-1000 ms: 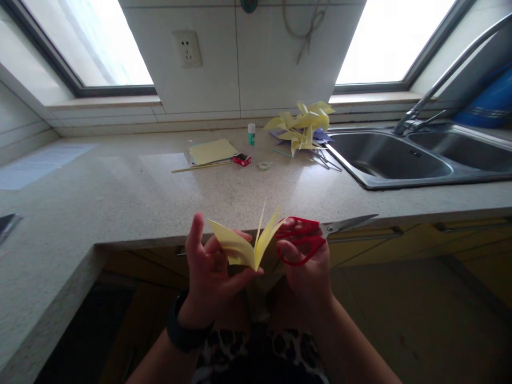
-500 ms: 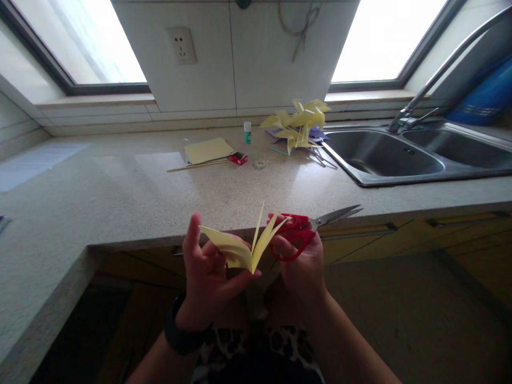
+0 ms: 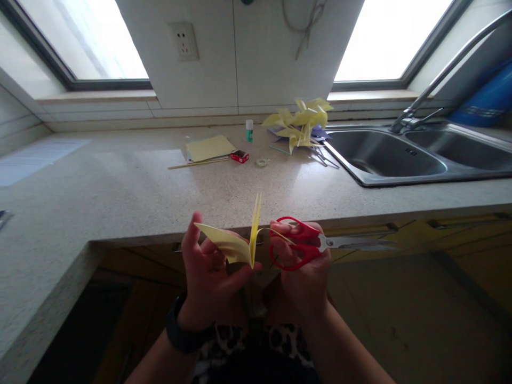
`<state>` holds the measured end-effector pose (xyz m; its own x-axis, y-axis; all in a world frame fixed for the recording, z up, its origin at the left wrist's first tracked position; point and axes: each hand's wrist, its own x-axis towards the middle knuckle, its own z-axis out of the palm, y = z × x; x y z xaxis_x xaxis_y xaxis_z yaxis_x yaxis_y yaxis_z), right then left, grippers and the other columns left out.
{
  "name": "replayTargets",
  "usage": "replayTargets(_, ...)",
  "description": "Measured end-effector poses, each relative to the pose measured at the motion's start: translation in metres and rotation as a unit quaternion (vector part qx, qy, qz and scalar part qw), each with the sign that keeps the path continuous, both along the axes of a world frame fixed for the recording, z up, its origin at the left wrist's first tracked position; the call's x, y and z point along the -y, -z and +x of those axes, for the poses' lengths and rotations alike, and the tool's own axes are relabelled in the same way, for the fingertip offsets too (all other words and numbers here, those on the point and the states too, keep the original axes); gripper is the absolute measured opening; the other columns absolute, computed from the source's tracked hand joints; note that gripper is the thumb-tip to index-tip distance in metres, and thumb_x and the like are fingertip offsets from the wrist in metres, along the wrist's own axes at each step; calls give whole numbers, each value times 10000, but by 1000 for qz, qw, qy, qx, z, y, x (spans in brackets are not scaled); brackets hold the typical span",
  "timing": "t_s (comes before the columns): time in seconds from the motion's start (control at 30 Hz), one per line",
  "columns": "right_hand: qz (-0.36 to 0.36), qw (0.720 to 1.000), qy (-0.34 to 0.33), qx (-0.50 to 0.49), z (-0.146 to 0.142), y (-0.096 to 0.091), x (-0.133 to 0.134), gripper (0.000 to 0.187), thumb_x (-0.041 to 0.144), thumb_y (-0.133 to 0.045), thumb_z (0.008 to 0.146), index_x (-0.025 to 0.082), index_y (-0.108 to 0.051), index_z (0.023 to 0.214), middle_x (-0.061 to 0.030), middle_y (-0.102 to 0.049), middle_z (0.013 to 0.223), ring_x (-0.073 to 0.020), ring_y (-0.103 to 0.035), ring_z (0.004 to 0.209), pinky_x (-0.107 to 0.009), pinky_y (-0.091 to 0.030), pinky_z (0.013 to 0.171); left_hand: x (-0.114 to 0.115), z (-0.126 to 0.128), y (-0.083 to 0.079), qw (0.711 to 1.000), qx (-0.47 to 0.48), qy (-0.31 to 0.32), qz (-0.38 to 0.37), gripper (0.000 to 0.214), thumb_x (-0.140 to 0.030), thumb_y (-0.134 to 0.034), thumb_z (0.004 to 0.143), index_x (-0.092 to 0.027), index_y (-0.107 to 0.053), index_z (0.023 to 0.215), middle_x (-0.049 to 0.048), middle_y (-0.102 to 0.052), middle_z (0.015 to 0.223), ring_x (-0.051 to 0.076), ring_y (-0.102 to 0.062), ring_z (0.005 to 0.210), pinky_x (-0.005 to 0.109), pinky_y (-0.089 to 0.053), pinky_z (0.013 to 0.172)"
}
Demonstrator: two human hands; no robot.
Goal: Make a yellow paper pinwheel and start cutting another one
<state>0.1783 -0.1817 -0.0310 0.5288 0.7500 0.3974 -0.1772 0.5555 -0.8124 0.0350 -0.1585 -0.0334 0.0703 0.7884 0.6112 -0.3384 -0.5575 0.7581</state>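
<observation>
Between thumb and fingers, my left hand (image 3: 214, 266) grips a sheet of yellow paper (image 3: 228, 242) with cut flaps, held just off the counter's front edge. The flaps stand up on the paper's right side, and one curves over toward my right hand (image 3: 306, 277). That hand is closed around red-handled scissors (image 3: 306, 244), whose blades point right, away from the paper. The fingertips lie close to the bent flap; whether they pinch it is hard to tell.
On the counter (image 3: 160, 197) lie a stack of yellow paper (image 3: 211, 148), thin sticks (image 3: 198, 164), a small red box (image 3: 239, 156), a tape roll (image 3: 262, 162) and a glue stick (image 3: 249, 131). Paper pinwheels (image 3: 302, 125) rest beside the steel sink (image 3: 384, 152).
The scissors have swung from pointing up-right to nearly level, pointing right. The paper's flaps have moved more upright, and one now bends toward my right hand. My left hand stays almost still.
</observation>
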Motion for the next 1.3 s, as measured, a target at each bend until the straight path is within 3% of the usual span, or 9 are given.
replayTargets(0.1, 30, 998, -46, -10, -1, -2, 3, 280, 74, -790, 795, 255, -631, 936, 49, -753, 865, -149, -743, 916, -353, -589, 971, 1, 0, 0, 1000, -7, -10, 4, 1153, -27, -901, 642, -487, -311, 1519, -26, -722, 1010, 163, -729, 848, 267, -666, 709)
replayTargets(0.3, 42, 989, -142, 7, 5, -2, 9, 300, 87, -775, 825, 281, -598, 969, 44, -737, 840, -178, -732, 899, -401, -606, 897, 2, -1, -4, 999, -13, -37, -20, 1075, -68, -906, 647, -444, -371, 1500, -21, -713, 969, 160, -725, 814, 260, -667, 688)
replayTargets(0.5, 12, 990, -141, 16, 14, 3, 10, 277, 122, -795, 810, 267, -588, 922, 40, -701, 783, -165, -703, 883, -402, -576, 938, 3, -2, -9, 998, 19, -57, -23, 697, 30, -860, 633, -267, -640, 1224, -24, -729, 938, 113, -714, 828, 172, -619, 727)
replayTargets(0.77, 40, 986, -157, 34, 16, -1, 14, 261, 207, -819, 812, 269, -590, 921, 58, -707, 770, -157, -704, 822, -403, -478, 1050, 2, -2, -12, 998, 15, -64, 21, 550, 15, -869, 631, -240, -653, 1067, -17, -713, 945, 129, -704, 823, 210, -620, 712)
replayTargets(0.9, 49, 986, -154, 51, 17, -1, 12, 260, 210, -817, 808, 275, -591, 919, 60, -700, 751, -167, -702, 790, -433, -456, 1075, 1, -3, -13, 999, 6, -41, 32, 543, 55, -828, 654, -227, -638, 1078, 1, -709, 977, 144, -695, 880, 229, -617, 739)
replayTargets(1.13, 29, 987, -142, 71, 20, 3, 12, 278, 264, -833, 798, 282, -584, 920, 43, -700, 739, -187, -700, 795, -460, -497, 1031, 1, -2, -16, 997, -5, -73, 32, 522, 16, -849, 646, -240, -639, 1049, -4, -706, 935, 148, -687, 838, 227, -608, 695)
replayTargets(1.3, 40, 985, -149, 74, 20, 3, 11, 291, 272, -829, 797, 280, -558, 903, 50, -687, 726, -190, -700, 767, -493, -468, 1055, 1, -1, -14, 998, -6, -55, 43, 546, 48, -829, 650, -228, -647, 1085, 3, -705, 976, 146, -701, 871, 235, -619, 745)
